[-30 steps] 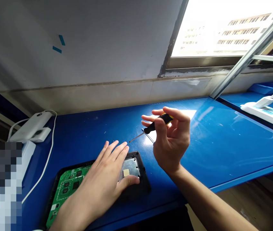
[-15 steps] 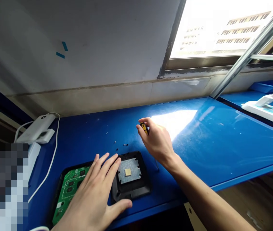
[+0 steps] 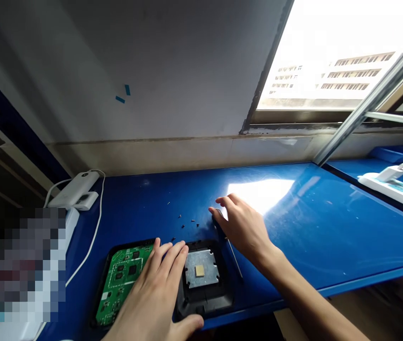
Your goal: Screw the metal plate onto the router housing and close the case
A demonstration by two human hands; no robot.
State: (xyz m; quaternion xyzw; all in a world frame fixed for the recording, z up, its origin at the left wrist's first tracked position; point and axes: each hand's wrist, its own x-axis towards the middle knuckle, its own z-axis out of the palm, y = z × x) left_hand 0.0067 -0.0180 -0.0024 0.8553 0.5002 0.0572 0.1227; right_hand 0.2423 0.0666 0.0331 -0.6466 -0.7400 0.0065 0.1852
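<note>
My left hand (image 3: 162, 284) lies with fingers spread over the inner edges of two black casing halves. The left half holds a green circuit board (image 3: 125, 279). In the right casing half (image 3: 219, 298) is a silvery metal plate (image 3: 204, 279) with a small beige pad (image 3: 200, 271). My right hand (image 3: 246, 225) is low over the table, thumb and fingertips apart, above a screwdriver (image 3: 235, 260). Its thin shaft slants toward the front edge, while its dark handle is mostly hidden by the hand. Several small dark screws (image 3: 193, 220) lie behind the casing.
At the left are a white charger-like block (image 3: 75, 189), its cable (image 3: 96, 227) and a blurred-out area. A white power strip (image 3: 400, 187) and a blue tray (image 3: 396, 154) stand at the far right beyond a metal post (image 3: 343, 123). The blue table (image 3: 315, 227) has a front edge.
My right hand has turned over and lowered with the screwdriver to the table, and its fingers have loosened. My left hand has slid off the metal plate, uncovering it. The view has shifted.
</note>
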